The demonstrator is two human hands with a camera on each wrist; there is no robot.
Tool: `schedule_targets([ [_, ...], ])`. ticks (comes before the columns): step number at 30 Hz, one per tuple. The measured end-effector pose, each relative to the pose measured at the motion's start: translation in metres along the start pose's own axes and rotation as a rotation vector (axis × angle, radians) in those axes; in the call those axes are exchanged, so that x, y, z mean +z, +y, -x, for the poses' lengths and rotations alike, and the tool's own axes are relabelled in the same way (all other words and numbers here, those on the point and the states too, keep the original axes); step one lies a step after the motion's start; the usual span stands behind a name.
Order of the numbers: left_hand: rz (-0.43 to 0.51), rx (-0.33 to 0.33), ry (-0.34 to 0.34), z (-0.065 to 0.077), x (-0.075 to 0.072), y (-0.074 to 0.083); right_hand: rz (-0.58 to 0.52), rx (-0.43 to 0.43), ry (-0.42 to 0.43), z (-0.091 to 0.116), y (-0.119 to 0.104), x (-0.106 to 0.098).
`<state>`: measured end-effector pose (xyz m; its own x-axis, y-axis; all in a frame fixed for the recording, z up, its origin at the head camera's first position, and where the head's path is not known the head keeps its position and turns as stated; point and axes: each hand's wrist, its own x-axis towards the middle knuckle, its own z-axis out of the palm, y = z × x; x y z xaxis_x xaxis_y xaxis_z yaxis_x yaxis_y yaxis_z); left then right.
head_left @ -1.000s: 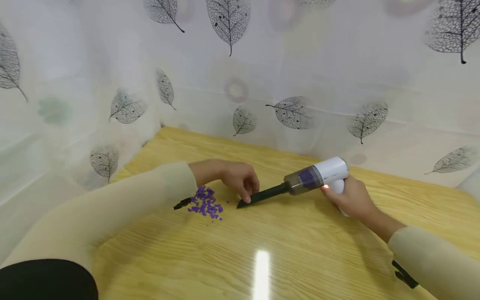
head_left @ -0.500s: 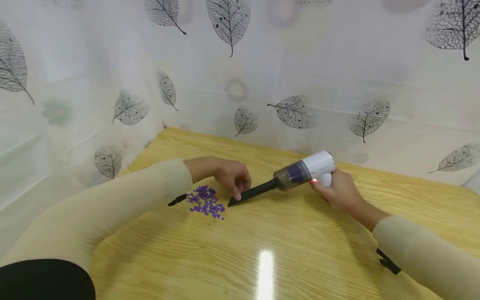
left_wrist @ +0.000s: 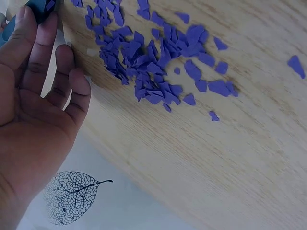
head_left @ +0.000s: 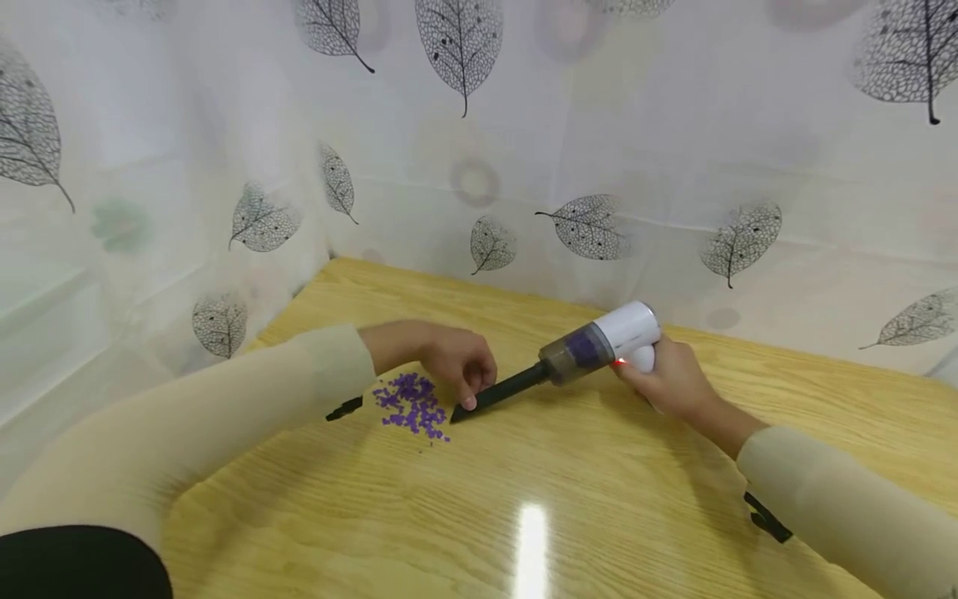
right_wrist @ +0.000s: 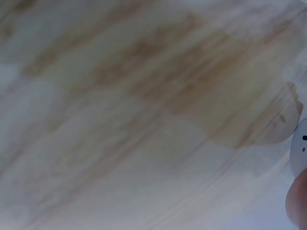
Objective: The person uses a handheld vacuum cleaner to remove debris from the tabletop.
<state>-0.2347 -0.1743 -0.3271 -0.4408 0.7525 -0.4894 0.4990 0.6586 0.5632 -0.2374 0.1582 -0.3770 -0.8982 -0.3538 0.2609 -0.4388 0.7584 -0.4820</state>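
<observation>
My right hand [head_left: 669,378] grips the handle of a white handheld vacuum cleaner [head_left: 629,326] with a see-through dust cup [head_left: 576,353] that has purple bits inside. A red light glows near the handle. Its long black nozzle [head_left: 509,387] slants down to the table, and my left hand [head_left: 458,362] pinches it near the tip between thumb and finger. Just left of that tip lies a loose pile of purple paper scraps [head_left: 410,403]. In the left wrist view the scraps [left_wrist: 144,62] spread beside the fingers. Only a bit of the right hand [right_wrist: 298,201] shows in the right wrist view.
The wood-grain table [head_left: 419,516] carries a bright light reflection near its front. Behind it and on the left hangs a pale curtain [head_left: 404,183] with dark leaf prints. A black rounded shape [head_left: 82,561] fills the lower left corner.
Both hands have moved left with the vacuum cleaner, and the nozzle tip has come up to the right edge of the purple scraps. Over the last half second the shift is small.
</observation>
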Motion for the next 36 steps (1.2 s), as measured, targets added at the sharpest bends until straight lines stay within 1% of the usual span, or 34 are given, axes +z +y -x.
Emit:
schedule_targets([
  [9, -0.007, 0.042, -0.011, 0.0, 0.006, 0.003, -0.007, -0.03, 0.0, 0.001, 0.0, 0.0],
  [18, -0.014, 0.025, -0.011, 0.006, 0.014, 0.011, -0.006, -0.056, -0.012, 0.001, -0.003, 0.003],
  [23, -0.032, 0.028, -0.016, 0.008, 0.018, 0.013, -0.005, -0.052, -0.023, 0.002, -0.005, 0.004],
  [28, -0.082, 0.025, -0.021, 0.008, 0.012, 0.01, -0.013, -0.029, -0.021, 0.003, -0.007, 0.004],
  [36, -0.123, 0.011, -0.03, 0.008, 0.0, 0.001, -0.014, -0.016, 0.018, 0.002, -0.009, 0.007],
])
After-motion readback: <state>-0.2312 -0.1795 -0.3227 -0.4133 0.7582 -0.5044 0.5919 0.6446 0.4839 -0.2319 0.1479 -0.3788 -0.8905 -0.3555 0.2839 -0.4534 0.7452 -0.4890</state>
